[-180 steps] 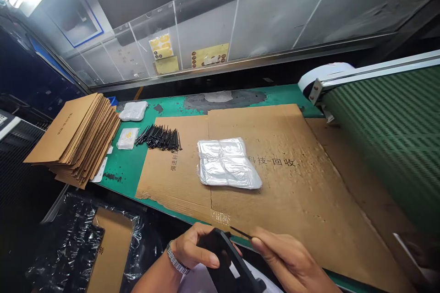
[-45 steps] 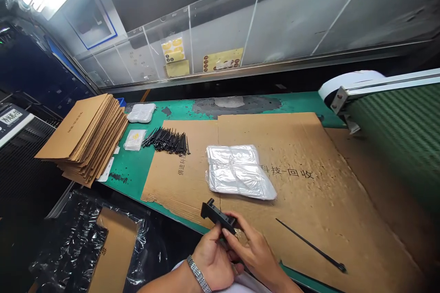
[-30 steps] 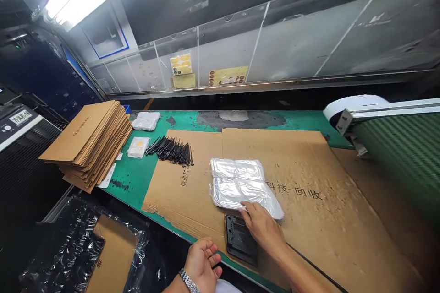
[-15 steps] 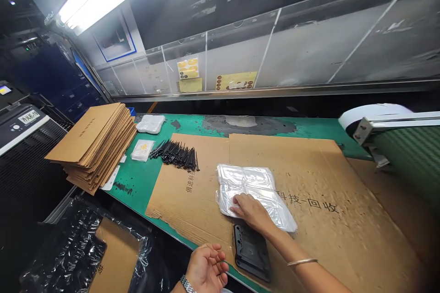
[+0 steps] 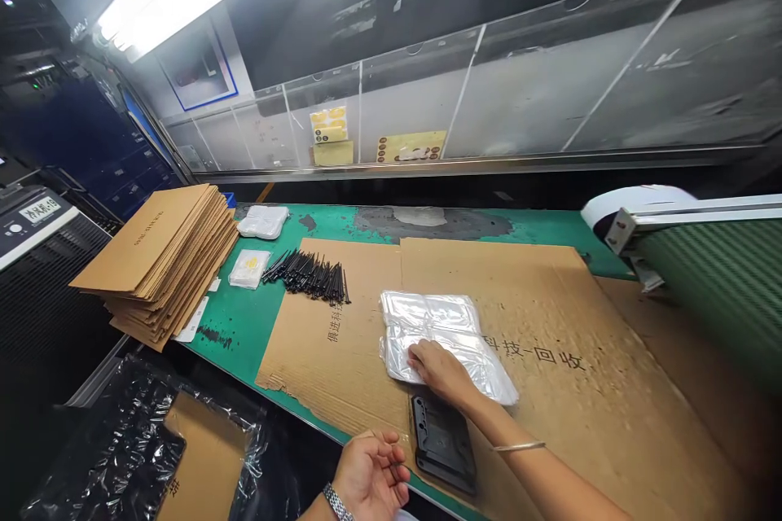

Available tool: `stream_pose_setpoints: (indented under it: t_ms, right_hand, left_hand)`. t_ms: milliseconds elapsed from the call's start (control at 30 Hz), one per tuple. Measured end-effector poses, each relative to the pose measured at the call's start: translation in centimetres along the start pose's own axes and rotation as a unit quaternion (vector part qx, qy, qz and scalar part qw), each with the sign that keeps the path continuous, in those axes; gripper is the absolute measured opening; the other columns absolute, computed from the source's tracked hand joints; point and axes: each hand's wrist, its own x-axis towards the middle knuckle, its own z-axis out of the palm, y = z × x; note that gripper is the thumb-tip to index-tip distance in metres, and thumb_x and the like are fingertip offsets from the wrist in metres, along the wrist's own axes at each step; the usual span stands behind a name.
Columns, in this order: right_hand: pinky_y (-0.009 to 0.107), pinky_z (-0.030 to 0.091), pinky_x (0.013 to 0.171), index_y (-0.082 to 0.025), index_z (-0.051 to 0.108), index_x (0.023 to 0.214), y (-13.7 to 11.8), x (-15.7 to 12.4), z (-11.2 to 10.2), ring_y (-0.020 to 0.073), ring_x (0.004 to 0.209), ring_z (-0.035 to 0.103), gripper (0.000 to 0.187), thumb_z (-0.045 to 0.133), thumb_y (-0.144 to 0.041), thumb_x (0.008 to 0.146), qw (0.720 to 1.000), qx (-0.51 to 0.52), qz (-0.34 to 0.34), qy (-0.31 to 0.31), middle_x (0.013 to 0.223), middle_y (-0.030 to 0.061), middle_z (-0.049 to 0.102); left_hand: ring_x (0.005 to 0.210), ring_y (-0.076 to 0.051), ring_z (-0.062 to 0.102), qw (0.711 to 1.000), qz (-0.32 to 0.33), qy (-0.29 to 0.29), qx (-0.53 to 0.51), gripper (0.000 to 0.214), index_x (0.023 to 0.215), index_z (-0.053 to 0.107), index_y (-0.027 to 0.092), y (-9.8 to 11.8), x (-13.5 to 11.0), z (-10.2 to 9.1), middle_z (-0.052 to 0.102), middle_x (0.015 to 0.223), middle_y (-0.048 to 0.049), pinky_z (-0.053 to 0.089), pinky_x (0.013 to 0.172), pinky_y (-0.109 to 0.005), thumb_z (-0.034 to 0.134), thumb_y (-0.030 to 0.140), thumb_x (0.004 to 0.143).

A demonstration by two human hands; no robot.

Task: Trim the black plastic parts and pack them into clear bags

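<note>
A: Brown cardboard sheets [image 5: 550,342] are spread over the green desk [image 5: 244,326]; what is lain on them?

B: A stack of clear plastic bags [image 5: 440,334], pressed flat under the spread right hand [image 5: 443,370]. Thin, limp and slippery film is judged; a top corner would best be pinched. Beside it, a stiff black tray [image 5: 443,444] is seen. The left hand [image 5: 370,476] is loosely curled, nothing held.

Black part [image 5: 443,444] is down on the cardboard now, both hands off it; right hand [image 5: 443,370] has gone to twelve o'clock, onto the plastic bags [image 5: 443,334].
</note>
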Motion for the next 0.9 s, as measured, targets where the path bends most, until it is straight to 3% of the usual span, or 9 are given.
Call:
stream_pose_setpoints:
  t_ms: [267,400,733,900]
  right_hand:
    - [0.028,0.033,0.067,-0.017,0.057,0.075,-0.4,-0.2,0.3,0.0199,0.078,0.049,0.012,0.046,-0.02,0.079,0.999,0.01,0.031,0.006,0.08,0.0068,0.058]
    - [0.03,0.035,0.069,-0.016,0.055,0.075,-0.3,0.0,0.5,0.0166,0.078,0.049,0.013,0.045,-0.02,0.082,0.998,0.028,0.056,0.004,0.077,0.003,0.055]
    - [0.027,0.042,0.061,-0.014,0.053,0.079,1.0,1.6,-0.8,0.01,0.06,0.053,0.021,0.04,-0.028,0.088,0.98,0.16,0.119,-0.003,0.068,-0.0024,0.055]
    - [0.028,0.038,0.065,-0.016,0.052,0.077,0.5,1.0,-1.2,0.0143,0.068,0.052,0.008,0.05,-0.024,0.078,0.976,0.184,0.117,0.027,0.068,-0.0007,0.055]
  left_hand:
    - [0.045,-0.008,0.045,1.0,0.0,0.0,0.003,0.025,0.078,0.052,0.012,-0.1,-0.3,-0.1,0.051,0.056,0.002,0.025,0.05,-0.02,0.05,0.01,0.054]
    - [0.046,-0.008,0.046,1.0,-0.002,0.0,0.001,0.024,0.078,0.053,0.013,-0.3,-0.4,-0.2,0.052,0.055,0.0018,0.026,0.05,-0.02,0.051,0.01,0.054]
    - [0.043,-0.007,0.046,1.0,0.002,0.022,-0.001,0.021,0.076,0.052,0.014,-0.5,-0.2,-0.7,0.051,0.052,0.0031,0.027,0.047,-0.019,0.049,0.009,0.056]
    - [0.042,-0.007,0.045,0.999,0.016,0.03,0.007,0.021,0.075,0.052,0.014,-0.6,-0.1,-0.6,0.051,0.052,0.0027,0.026,0.046,-0.018,0.05,0.009,0.055]
